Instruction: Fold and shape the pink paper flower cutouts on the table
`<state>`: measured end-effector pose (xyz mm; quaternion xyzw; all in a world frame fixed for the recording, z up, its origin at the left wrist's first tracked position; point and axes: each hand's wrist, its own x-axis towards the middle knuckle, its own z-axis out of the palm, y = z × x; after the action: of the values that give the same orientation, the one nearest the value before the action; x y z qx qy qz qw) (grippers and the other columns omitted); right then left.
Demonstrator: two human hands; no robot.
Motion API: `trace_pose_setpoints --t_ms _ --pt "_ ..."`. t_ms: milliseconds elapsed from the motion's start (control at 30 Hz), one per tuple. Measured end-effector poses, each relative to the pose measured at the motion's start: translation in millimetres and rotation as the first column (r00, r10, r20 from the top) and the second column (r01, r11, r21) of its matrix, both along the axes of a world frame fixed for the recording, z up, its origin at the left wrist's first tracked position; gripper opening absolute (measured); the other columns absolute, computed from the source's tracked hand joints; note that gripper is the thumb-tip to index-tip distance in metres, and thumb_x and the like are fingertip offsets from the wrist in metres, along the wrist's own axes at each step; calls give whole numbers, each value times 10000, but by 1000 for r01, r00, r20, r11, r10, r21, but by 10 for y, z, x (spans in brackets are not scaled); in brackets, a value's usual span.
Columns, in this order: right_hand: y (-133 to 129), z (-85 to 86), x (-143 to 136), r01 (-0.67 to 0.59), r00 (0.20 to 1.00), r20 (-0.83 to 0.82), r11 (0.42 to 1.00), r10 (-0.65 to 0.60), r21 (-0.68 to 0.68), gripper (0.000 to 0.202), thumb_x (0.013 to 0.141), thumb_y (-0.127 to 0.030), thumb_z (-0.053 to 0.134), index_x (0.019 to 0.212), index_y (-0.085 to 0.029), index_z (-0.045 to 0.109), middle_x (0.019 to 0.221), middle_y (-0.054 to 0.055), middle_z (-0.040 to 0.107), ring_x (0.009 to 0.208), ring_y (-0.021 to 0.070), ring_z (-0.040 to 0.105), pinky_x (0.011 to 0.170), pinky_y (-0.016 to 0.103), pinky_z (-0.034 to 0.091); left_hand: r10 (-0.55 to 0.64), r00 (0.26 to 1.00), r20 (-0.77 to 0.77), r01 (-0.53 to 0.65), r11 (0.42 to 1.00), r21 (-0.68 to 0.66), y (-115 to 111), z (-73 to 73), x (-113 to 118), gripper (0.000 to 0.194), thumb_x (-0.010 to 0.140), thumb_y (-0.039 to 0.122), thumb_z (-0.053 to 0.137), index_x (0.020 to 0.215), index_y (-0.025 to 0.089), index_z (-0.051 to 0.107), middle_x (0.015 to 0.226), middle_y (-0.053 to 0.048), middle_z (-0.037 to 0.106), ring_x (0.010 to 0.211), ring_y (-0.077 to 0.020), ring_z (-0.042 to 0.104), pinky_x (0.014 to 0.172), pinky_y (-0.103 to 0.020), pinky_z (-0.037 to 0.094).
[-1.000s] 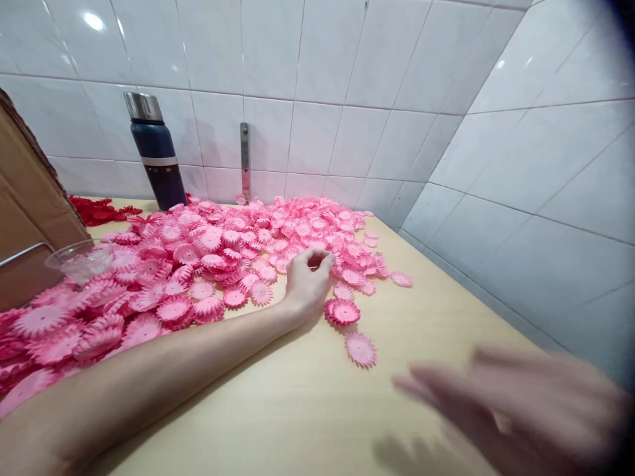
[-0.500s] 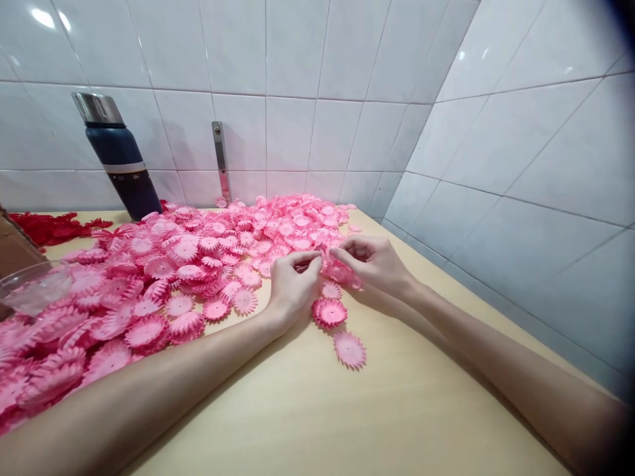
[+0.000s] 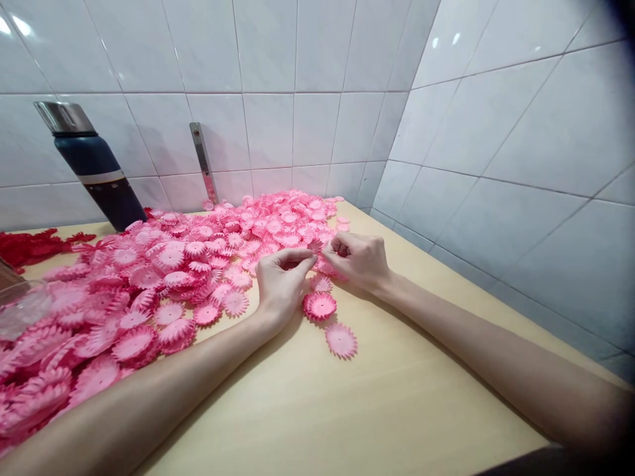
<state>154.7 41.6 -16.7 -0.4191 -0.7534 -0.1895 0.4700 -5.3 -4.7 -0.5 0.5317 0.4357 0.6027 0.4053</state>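
My left hand [image 3: 282, 281] is closed in a pinch, thumb against forefinger, just above the tabletop. Close by on its right, my right hand [image 3: 358, 261] has its fingers curled and pinched too, the fingertips of both nearly meeting. A small pink scalloped disc [image 3: 315, 245], like a layer of flower petals, shows right at the fingertips; which hand grips it I cannot tell. Below the hands lie a darker-edged pink petal disc [image 3: 319, 305] and a pale pink petal disc [image 3: 341, 340]. A large heap of pink petal discs [image 3: 171, 254] spreads left and behind.
A dark blue bottle [image 3: 106, 175] with a steel cap stands at the back left. Red pieces [image 3: 32, 250] lie beside it, and a clear plastic container [image 3: 22, 307] sits at the left edge. Tiled walls [image 3: 317, 125] border the wooden table [image 3: 317, 410]; a metal bracket [image 3: 202, 158] is fixed behind.
The view has swung slightly to the right. My right hand's fingers have curled in more, and the scalloped disc at the fingertips shows more plainly. The loose discs below lie as before.
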Motion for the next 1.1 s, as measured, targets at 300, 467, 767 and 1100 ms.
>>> trace_pose_setpoints --t_ms 300,467,767,1100 --pt "74 11 101 68 965 -242 990 -97 -123 189 724 -194 582 548 -188 514 487 -24 549 449 111 499 484 237 351 37 999 28 -40 994 102 -55 23 3 104 654 210 763 735 145 750 762 -69 741 729 -182 675 709 -300 541" --pt "36 59 209 107 930 -337 985 -147 -134 350 770 -354 659 506 -192 497 434 -31 469 406 100 416 460 258 319 -13 999 36 11 998 64 -21 2 -5 175 663 247 764 796 154 700 792 -60 724 756 -171 669 715 -284 531" --pt "-178 48 -63 -410 912 -34 906 409 -106 98 854 -245 588 887 -184 657 772 52 673 603 147 578 566 286 480 -73 987 145 89 990 -105 25 -11 -24 344 701 239 727 987 176 547 789 -42 694 739 -171 667 662 -288 540" --pt "-111 -9 -35 -464 884 -138 874 446 -148 103 887 -175 537 878 -195 637 821 48 687 723 165 628 666 307 505 -150 967 205 168 983 -76 24 -16 -29 406 681 294 759 1016 157 576 777 -47 712 744 -178 668 647 -303 571"
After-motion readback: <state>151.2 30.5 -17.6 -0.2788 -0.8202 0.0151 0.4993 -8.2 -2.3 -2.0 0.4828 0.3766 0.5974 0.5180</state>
